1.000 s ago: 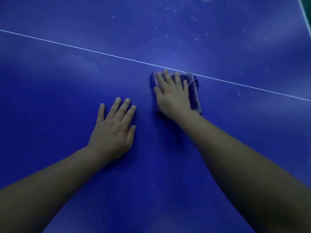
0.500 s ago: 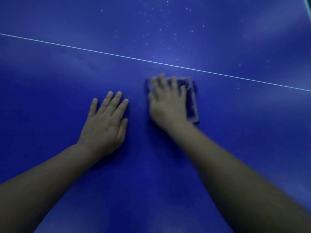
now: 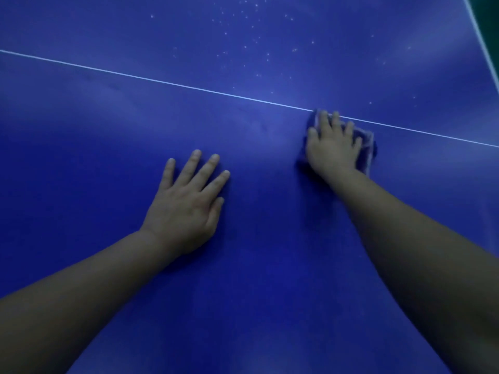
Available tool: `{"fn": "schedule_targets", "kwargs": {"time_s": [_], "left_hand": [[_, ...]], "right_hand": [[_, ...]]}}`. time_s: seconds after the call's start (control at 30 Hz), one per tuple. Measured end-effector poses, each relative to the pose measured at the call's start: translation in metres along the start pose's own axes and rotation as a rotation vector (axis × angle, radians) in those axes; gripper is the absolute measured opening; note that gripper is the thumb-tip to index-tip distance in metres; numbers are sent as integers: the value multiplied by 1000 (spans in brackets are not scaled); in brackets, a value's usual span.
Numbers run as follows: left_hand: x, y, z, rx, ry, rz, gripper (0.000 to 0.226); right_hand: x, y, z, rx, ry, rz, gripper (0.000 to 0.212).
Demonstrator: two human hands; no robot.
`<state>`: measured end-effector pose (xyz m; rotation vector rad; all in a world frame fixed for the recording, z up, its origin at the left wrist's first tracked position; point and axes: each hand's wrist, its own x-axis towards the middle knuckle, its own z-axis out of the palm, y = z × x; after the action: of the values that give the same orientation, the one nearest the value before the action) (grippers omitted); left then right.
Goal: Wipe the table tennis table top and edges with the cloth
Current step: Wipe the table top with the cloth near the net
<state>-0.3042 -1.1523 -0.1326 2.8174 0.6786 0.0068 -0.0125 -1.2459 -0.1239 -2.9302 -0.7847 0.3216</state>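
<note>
While the right hand point(image 3: 333, 147) presses flat on the dark cloth point(image 3: 366, 147), with its fingers straight and slightly spread over it, the cloth lies on the blue bench point(image 3: 270, 292) just at the white line point(image 3: 162, 81), a little to the right of the middle. The left hand point(image 3: 186, 206) rests with its palm down on the bare surface nearer to the person, fingers apart, holding nothing. To do this step well, I think the palm should keep an even pressure so that the whole cloth stays flat and does not bunch under the fingers, and the strokes should overlap. The white specks point(image 3: 248, 47) on the far side of the line probably need the next passes, and the edge point(image 3: 483, 49) at the far right seems not yet wiped. The left hand can serve as a support when the person leans further. I count one cloth, two hands, one white line across the top, and many small specks.
</note>
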Motion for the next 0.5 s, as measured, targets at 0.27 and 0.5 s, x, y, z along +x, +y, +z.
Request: {"fn": "schedule_targets", "kwargs": {"time_s": [0.27, 0.5], "left_hand": [[6, 56, 18, -29, -7, 1, 60], [-3, 57, 22, -10, 4, -35, 58]], "right_hand": [[-104, 34, 10, -85, -96, -501, 71], [24, 73, -12, -24, 14, 28, 63]]}}
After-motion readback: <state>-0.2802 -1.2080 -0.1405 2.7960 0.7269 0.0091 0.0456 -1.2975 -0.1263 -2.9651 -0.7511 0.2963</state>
